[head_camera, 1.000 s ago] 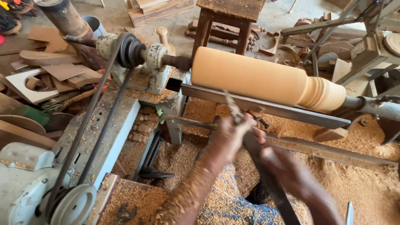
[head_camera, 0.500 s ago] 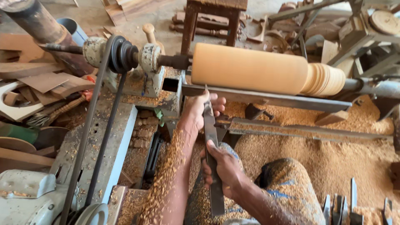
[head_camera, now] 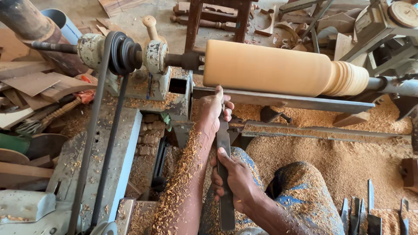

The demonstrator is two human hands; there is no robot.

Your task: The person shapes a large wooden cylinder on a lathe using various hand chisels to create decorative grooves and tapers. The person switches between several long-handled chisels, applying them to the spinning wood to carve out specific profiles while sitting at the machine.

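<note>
A long pale wooden cylinder is mounted on the lathe, with ridged grooves cut at its right end. My left hand grips the front of a long flat metal chisel and rests it on the steel tool rest, near the cylinder's left end. My right hand holds the chisel's rear part close to my lap. Wood shavings cover my left forearm.
The lathe headstock with pulley and drive belt stands at left. Sawdust lies thick under the lathe. Several spare chisels lie at lower right. Wood scraps pile at left; a wooden stool stands behind.
Both hands and the chisel moved left along the tool rest, from the cylinder's middle toward its left end. The chisel tip now sits by the left end.
</note>
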